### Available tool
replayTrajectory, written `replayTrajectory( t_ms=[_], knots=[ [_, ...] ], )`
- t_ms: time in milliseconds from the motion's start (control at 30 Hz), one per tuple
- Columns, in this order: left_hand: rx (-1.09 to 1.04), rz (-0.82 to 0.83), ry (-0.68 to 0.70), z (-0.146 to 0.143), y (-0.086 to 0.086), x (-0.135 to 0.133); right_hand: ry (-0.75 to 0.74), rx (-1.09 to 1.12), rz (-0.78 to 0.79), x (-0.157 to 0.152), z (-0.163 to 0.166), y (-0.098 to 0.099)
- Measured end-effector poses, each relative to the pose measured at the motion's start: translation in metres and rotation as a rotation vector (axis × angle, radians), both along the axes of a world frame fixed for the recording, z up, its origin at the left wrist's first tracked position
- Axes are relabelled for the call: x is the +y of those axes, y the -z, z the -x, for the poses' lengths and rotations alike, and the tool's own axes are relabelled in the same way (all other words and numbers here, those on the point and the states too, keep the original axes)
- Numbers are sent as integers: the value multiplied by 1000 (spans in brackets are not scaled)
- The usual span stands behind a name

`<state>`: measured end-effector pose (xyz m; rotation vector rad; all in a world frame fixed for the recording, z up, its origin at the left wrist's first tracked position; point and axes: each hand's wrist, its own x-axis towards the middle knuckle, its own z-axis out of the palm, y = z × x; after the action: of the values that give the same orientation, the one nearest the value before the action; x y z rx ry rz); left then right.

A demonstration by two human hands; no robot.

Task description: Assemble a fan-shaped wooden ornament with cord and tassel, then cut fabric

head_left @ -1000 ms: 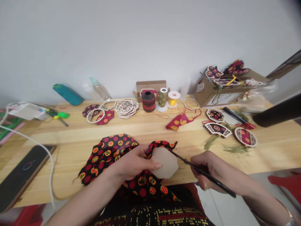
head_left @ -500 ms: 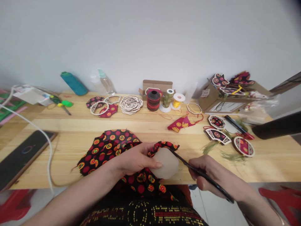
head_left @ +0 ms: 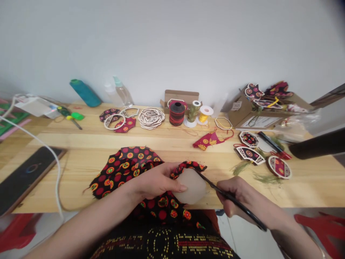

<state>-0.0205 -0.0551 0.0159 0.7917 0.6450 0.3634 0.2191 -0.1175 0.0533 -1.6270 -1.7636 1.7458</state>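
My left hand (head_left: 164, 181) is closed on a pale, rounded template piece (head_left: 192, 189) and the black patterned fabric (head_left: 129, 169) around it. The thumb presses on the template's face. A strip of the fabric curls over its top edge, while the rest spreads to the left on the table and hangs toward my lap. In my right hand (head_left: 237, 196) is a pair of black scissors (head_left: 234, 201), the fingers wrapped round the handles. The blades point up and left, with their tips at the template's upper right edge beside the fabric strip.
Thread spools (head_left: 177, 114), a stack of cut wooden shapes (head_left: 151, 118) and a maroon fabric scrap (head_left: 208, 139) lie toward the wall. At right are a cardboard box (head_left: 242, 111) and finished ornaments (head_left: 279, 167). A phone (head_left: 29, 176) and white cable (head_left: 58, 180) lie at left.
The view has shifted very slightly. Both hands, the template, the fabric and the scissors stay in nearly the same arrangement.
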Motion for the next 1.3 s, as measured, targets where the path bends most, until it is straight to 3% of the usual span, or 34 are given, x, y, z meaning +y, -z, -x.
replayTrajectory(
  t_ms=[267,533,833,1300],
  knots=[
    [12,-17,9,0,-1,0,45,27,41,1,-1,2],
    [13,-33,57,1,1,2,-46,2,21,3,-13,8],
    [-4,-9,92,-2,3,1,-202,-64,-41,9,-22,-4],
    [-1,-18,147,0,4,2,-220,-203,-28,12,-23,-8]
  ],
)
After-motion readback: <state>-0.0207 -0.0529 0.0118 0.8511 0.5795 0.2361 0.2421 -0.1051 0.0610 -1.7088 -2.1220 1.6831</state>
